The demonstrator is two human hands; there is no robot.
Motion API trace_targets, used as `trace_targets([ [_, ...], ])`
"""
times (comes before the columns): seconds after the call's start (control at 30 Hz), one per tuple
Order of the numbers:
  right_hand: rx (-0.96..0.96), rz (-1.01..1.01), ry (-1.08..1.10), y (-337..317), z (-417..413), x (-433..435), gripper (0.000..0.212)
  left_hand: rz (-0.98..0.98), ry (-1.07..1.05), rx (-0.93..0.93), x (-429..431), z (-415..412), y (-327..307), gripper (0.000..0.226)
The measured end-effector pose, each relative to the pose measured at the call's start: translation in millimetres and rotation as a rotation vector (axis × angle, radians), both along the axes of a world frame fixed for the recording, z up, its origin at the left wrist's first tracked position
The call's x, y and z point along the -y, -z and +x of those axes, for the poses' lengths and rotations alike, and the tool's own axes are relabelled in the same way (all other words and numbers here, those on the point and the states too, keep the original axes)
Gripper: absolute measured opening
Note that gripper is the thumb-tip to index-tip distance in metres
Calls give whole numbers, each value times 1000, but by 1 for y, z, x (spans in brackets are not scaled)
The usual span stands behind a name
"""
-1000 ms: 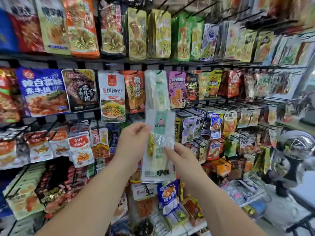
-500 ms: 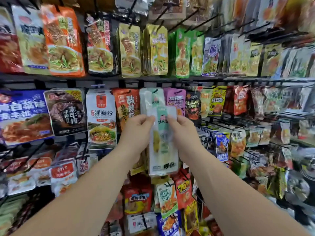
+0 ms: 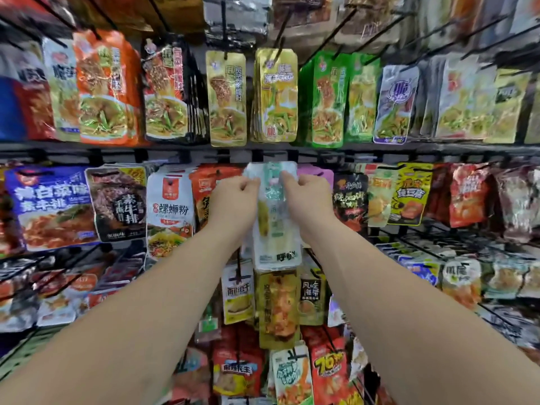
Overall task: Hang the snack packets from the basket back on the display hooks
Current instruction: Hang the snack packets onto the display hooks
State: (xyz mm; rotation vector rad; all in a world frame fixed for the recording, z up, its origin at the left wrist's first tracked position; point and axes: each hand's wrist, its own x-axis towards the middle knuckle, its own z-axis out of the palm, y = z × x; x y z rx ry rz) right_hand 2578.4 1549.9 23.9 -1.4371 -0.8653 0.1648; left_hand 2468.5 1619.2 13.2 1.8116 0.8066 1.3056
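Both hands pinch the top corners of a clear packet point(image 3: 276, 238): the left hand point(image 3: 233, 200) at its left edge, the right hand point(image 3: 311, 200) at its right, fingers curled onto the film. The packet's top edge sits just under the black rail point(image 3: 380, 148), crowded between an orange packet point(image 3: 204, 185) and a purple packet point(image 3: 317, 172). A yellow packet point(image 3: 279, 305) hangs just below.

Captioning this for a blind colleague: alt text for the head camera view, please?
A person's left hand and right hand pinch the top corners of a clear white-and-green snack packet, holding it at the middle row of a display rack crowded with hanging packets. Whether it is hooked cannot be seen.
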Motion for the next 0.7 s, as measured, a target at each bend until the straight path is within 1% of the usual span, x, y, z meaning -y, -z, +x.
trace_targets([
  [0.2, 23, -14, 33, 10, 7, -12, 57, -7, -62, -33, -12, 5, 6, 55],
  [0.3, 99, -53, 78, 12, 12, -16, 56, 32, -120, -108, -16, 6, 6, 56],
  [0.33, 157, -84, 111, 13, 13, -16, 53, 58, -156, -144, -17, 6, 5, 55],
  [0.4, 293, -138, 194, 18, 12, -12, 36, 112, -229, -195, -19, 5, 8, 52],
  [0.47, 398, -140, 258, 29, 8, -5, 23, 166, -276, -206, -20, 2, 15, 42],
  [0.53, 486, -96, 286, 41, 6, -1, 28, 230, -281, -186, -17, 0, 27, 29],
  [0.6, 541, -57, 288, 51, 6, -2, 40, 270, -252, -157, -11, -1, 38, 24],
  [0.63, 537, -48, 267, 55, 7, -3, 46, 280, -235, -150, -9, -1, 43, 30],
  [0.7, 503, -52, 205, 60, 7, -6, 54, 294, -191, -136, -10, 2, 55, 49],
])
